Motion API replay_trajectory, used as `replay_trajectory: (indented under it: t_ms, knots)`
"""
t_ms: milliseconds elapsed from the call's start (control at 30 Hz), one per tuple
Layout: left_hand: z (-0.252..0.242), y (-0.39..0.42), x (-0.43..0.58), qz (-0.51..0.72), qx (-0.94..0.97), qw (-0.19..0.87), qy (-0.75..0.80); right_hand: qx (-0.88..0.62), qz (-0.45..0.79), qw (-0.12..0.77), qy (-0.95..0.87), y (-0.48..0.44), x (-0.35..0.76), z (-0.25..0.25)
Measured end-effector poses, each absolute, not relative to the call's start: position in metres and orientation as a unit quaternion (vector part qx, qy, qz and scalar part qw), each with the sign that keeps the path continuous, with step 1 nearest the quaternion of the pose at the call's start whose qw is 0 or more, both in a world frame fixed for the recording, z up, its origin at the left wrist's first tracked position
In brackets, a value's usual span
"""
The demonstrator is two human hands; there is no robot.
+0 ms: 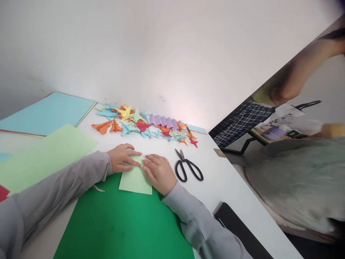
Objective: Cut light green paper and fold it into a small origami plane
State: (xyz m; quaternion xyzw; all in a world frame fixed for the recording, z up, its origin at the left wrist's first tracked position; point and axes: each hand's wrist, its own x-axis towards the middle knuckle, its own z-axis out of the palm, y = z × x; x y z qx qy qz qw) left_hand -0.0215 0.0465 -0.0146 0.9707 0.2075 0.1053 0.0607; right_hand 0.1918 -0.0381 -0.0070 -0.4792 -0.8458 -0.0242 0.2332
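While your left hand (122, 158) and right hand (159, 172) press flat on the pale green folded paper (135, 180), gripping nothing, scissors (187, 168) lie near right; bare table edge (258, 212) beyond.

Black scissors (188, 169), paper figures (145, 126), blue sheets (48, 113)

1. The person wears a long-sleeved grey top. Only the arms and hands are in view.
2. The left sleeve (54, 190) is plain light grey. Its soft cloth lies in loose creases and ends in a gathered cuff at the wrist.
3. A short pale thread (98, 187) hangs from the edge of that cuff.
4. The right sleeve (199, 223) is the same plain grey, with deeper folds near the elbow.
5. The left hand (122, 158) and right hand (159, 172) are bare beyond the cuffs.
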Motion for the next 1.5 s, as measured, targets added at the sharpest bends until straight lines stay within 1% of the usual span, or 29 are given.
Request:
replay_trajectory:
  t_ms: [167, 300, 433, 533, 667, 1000, 1100, 1267, 1367, 1500]
  knots:
    - [-0.016, 0.046, -0.02, 0.131, 0.967, 0.044, 0.214, -0.479, -0.041, 0.209, -0.852, -0.021, 0.177, -0.024]
    - [-0.014, 0.034, -0.005, 0.172, 0.949, -0.018, 0.264, -0.486, -0.045, 0.211, -0.847, -0.025, 0.176, -0.026]
    - [-0.009, 0.02, 0.011, 0.136, 0.942, -0.075, 0.299, -0.489, -0.029, 0.222, -0.843, -0.025, 0.176, -0.026]
    - [-0.009, 0.012, 0.018, 0.111, 0.934, -0.092, 0.328, -0.489, -0.021, 0.227, -0.842, -0.023, 0.176, -0.027]
    - [-0.011, 0.006, 0.022, 0.106, 0.925, -0.11, 0.348, -0.488, -0.012, 0.229, -0.842, -0.022, 0.176, -0.028]
    - [-0.01, 0.007, 0.025, 0.097, 0.922, -0.131, 0.351, -0.49, 0.0, 0.231, -0.84, -0.021, 0.178, -0.03]
    - [-0.009, 0.011, 0.023, 0.092, 0.922, -0.114, 0.359, -0.487, 0.0, 0.241, -0.84, -0.021, 0.178, -0.033]
    - [-0.011, 0.017, 0.007, 0.079, 0.917, -0.056, 0.388, -0.491, -0.006, 0.249, -0.835, -0.022, 0.177, -0.033]
    - [-0.015, 0.01, -0.001, 0.096, 0.905, -0.063, 0.41, -0.496, -0.006, 0.246, -0.833, -0.021, 0.177, -0.033]
    - [-0.021, -0.004, -0.004, 0.13, 0.926, -0.074, 0.346, -0.509, 0.001, 0.233, -0.828, -0.02, 0.178, -0.031]
